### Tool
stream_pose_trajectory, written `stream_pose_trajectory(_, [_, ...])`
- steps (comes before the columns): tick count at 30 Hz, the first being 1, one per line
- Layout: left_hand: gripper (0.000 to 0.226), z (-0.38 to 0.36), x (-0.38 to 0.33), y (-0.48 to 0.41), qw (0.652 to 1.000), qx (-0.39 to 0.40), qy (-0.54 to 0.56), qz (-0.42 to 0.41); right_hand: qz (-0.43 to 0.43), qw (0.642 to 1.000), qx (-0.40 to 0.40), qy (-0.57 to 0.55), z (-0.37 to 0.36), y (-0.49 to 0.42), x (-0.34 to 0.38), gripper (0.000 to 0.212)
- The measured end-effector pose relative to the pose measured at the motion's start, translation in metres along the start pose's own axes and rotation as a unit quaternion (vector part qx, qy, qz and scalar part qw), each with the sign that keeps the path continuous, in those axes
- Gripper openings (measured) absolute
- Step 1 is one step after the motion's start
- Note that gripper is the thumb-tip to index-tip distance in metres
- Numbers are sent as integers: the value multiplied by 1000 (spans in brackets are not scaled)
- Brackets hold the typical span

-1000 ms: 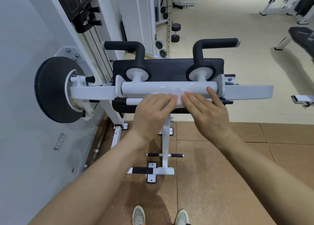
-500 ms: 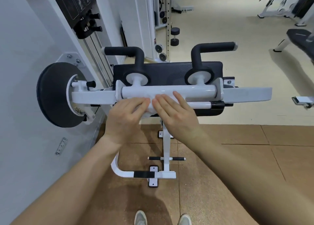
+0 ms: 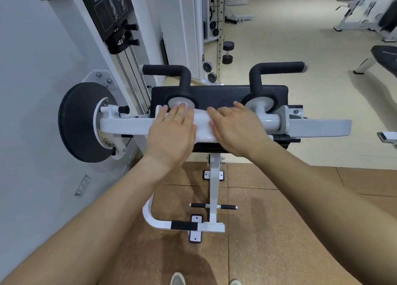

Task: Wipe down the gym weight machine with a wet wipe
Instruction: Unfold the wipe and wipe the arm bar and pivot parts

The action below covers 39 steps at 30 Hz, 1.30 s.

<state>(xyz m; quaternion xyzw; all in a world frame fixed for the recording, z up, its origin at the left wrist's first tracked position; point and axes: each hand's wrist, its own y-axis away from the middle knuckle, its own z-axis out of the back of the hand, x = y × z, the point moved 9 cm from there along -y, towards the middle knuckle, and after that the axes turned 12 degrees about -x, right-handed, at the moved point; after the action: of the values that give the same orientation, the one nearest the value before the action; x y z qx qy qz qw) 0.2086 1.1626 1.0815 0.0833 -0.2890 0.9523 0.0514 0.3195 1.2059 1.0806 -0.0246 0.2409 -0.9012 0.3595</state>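
Spread flat, the left hand (image 3: 171, 132) and right hand (image 3: 234, 127) are pressing the wet wipe (image 3: 201, 121) onto the rounded bar (image 3: 272, 121), likely risking it bunching or slipping.

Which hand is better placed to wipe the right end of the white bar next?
The right hand, probably. It lies flat on the white bar nearer that bare end, while the left hand presses near the left handle. The wipe seems to sit under both.

Two hands (image 3: 171, 134) (image 3: 234, 130), two black handles (image 3: 169, 71) (image 3: 277, 68), one black pad (image 3: 217, 95), two shoes (image 3: 178, 279) (image 3: 235, 282).
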Motion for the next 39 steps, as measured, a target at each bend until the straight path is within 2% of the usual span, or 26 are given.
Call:
stream_pose_trajectory(2, [56,-1,-37,-2,999,-3,35,-24,-32,999,-7,12,7,22,-27,50])
stream_pose_trajectory(4, [53,-2,-77,-5,996,-20,72,-57,-62,997,-50,17,21,47,-47,39])
stream_pose_trajectory(8, [43,5,-120,-28,985,-77,126,-94,-47,988,-147,17,46,75,-60,18])
stream_pose_trajectory(13, [11,25,-126,-44,967,-149,200,-55,-40,981,-190,-7,64,92,-81,18])
stream_pose_trajectory(18, [6,48,-158,-46,945,-192,263,-28,-89,964,-241,-69,75,121,-110,15])
stream_pose_trajectory(21, [13,48,-191,-42,936,-186,295,-52,-152,963,-206,-87,66,136,-147,20])
stream_pose_trajectory(23, [21,38,-223,-38,932,-162,306,-104,-187,961,-171,-113,54,145,-170,23])
stream_pose_trajectory(25, [27,23,-251,-36,934,-127,310,-121,-210,959,-136,-134,41,152,-190,24])
stream_pose_trajectory(28, [30,0,-277,-38,938,-64,331,-82,-230,957,-96,-151,27,165,-221,29])
stream_pose_trajectory(31, [39,-17,-288,-45,945,-55,323,-16,-235,952,-79,-180,21,171,-250,31])
stream_pose_trajectory(34, [51,-34,-305,-54,962,-56,267,-2,-223,949,-81,-210,12,165,-273,27])
stream_pose_trajectory(39, [49,-56,-310,-72,964,-76,239,84,-145,952,-101,-249,-10,148,-291,25])
